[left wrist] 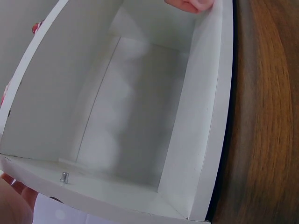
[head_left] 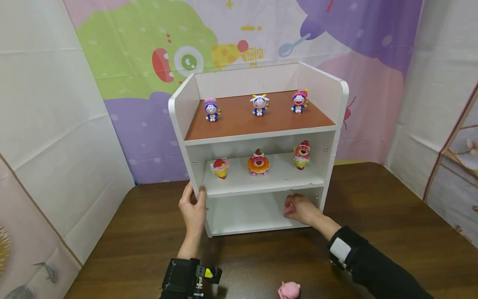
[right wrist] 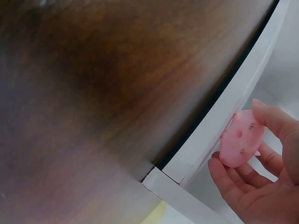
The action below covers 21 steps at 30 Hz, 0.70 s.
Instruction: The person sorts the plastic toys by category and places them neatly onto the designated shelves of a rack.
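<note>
A white three-level toy shelf (head_left: 341,112) stands on the brown table. My left hand (head_left: 194,211) grips its left side panel, the thumb on the front edge and the fingers round the outside. At the right of the bottom compartment is my right hand (head_left: 303,209), pinching a small pink toy figure (right wrist: 242,139) between thumb and fingers. In the right wrist view the toy shows a smooth underside with small marks, close over the bottom board's front edge (right wrist: 224,105). A pink pig figurine (head_left: 289,290) lies on the table near me.
Three blue-and-white cat figurines (head_left: 259,105) stand on the brown top level. On the middle board are three pink bear figurines (head_left: 258,162) with dessert shapes. A patterned cloth (head_left: 138,137) hangs behind the shelf, and white panels (head_left: 56,104) flank the table (head_left: 130,232).
</note>
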{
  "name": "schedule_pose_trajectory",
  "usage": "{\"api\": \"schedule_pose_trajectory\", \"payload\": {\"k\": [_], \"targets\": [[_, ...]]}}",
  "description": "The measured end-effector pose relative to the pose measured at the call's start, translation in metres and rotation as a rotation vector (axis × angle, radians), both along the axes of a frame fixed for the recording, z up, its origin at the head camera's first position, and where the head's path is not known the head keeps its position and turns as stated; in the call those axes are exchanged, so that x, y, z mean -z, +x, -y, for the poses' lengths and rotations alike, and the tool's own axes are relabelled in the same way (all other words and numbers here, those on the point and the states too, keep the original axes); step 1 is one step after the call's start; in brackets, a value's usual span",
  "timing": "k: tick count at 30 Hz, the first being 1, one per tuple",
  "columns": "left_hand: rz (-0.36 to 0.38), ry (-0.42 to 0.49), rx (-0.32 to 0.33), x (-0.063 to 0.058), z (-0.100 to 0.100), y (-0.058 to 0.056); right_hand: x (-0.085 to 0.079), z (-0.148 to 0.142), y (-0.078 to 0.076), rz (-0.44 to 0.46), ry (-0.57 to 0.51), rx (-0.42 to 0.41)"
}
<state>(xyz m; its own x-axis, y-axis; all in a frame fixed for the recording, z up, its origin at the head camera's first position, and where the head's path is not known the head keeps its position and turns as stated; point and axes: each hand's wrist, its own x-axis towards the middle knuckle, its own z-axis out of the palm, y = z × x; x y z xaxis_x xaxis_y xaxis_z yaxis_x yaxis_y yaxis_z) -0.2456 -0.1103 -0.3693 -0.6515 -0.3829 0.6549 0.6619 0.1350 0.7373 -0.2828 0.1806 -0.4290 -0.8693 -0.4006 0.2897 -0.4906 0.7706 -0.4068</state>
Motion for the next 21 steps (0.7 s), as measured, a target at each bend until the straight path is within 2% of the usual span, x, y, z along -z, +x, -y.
{"api": "schedule_pose_trajectory", "payload": {"k": [9, 21], "targets": [[-0.001, -0.006, -0.002, 0.0004, 0.0006, 0.0008, 0.0, -0.0017, -0.0012, 0.075, -0.007, -0.023], [0.007, -0.004, 0.006, 0.0005, 0.0002, 0.0006, -0.0029, -0.0058, 0.0034, -0.026, 0.017, -0.019]]}}
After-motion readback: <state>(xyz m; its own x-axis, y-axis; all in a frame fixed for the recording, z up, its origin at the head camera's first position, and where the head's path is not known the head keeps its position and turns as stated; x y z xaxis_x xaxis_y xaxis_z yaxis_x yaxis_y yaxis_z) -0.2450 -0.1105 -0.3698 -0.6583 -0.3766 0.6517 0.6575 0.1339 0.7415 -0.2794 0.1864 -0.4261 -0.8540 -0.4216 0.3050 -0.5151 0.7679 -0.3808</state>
